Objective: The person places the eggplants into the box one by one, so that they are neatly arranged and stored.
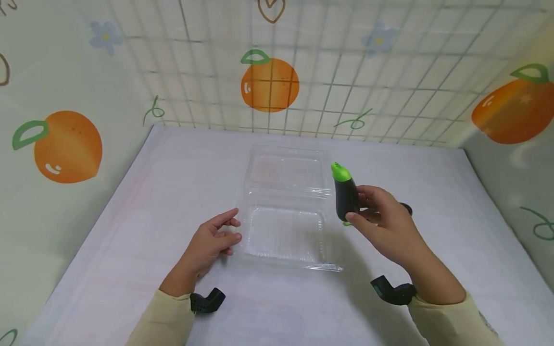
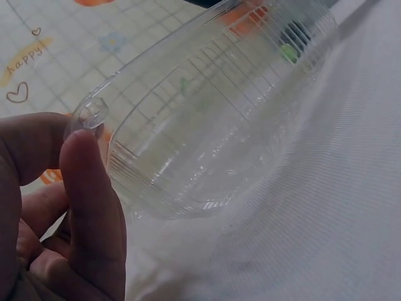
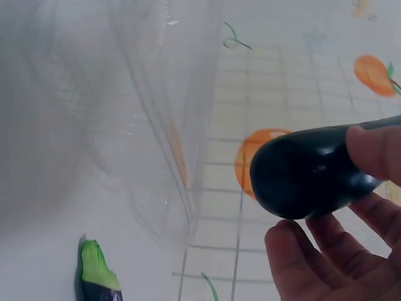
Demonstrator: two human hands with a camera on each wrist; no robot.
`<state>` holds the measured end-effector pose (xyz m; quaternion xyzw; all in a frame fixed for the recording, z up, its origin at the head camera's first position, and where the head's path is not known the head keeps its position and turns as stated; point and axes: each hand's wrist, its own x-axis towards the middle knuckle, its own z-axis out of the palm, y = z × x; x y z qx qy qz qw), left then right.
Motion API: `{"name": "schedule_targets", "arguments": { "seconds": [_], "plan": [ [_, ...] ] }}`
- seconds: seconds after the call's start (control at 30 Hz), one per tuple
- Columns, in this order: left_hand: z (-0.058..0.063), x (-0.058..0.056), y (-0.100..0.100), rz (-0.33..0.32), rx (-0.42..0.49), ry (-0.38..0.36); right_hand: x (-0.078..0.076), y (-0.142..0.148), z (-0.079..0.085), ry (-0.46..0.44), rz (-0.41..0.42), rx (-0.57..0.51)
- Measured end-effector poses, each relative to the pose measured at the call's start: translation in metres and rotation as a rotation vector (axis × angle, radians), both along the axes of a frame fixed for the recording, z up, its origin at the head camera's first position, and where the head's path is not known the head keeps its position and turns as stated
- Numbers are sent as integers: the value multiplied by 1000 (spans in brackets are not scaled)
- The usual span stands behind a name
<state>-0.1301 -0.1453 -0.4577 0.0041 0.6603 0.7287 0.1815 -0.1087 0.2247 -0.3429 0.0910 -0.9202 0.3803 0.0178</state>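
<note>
From the head view, the right hand point(image 1: 383, 218) holds a toy eggplant point(image 1: 345, 192) in curled fingers, just right of the clear clamshell box point(image 1: 285, 230). The left hand point(image 1: 214, 238) rests with loose fingers at the box's left edge.

At the left wrist, a fingertip point(image 2: 84, 163) touches the box's corner tab point(image 2: 88, 116); press there so the box stays put.

At the right wrist, fingers point(image 3: 326, 257) wrap the eggplant's dark body point(image 3: 307, 182). A second toy eggplant point(image 3: 97, 279) lies below on the table. Move slowly over the open tray.

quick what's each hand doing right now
Left hand: open, fingers touching the clear container at its edge.
Right hand: holding the toy eggplant.

Toy eggplant point(image 1: 346, 194): dark body, green cap up, held upright beside open clear clamshell container point(image 1: 285, 211) on table
</note>
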Motion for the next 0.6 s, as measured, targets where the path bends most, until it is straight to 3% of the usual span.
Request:
{"name": "schedule_targets", "arguments": {
  "seconds": [0.17,0.4,0.6],
  "plan": [
    [0,-1,-1,-5,-5,11,-12,-12,0,-50,73,40],
    [3,0,0,-5,-9,-3,-24,-26,-10,2,142,136],
    [6,0,-1,-2,-26,-1,-33,-33,-16,6,152,212]
  ]
}}
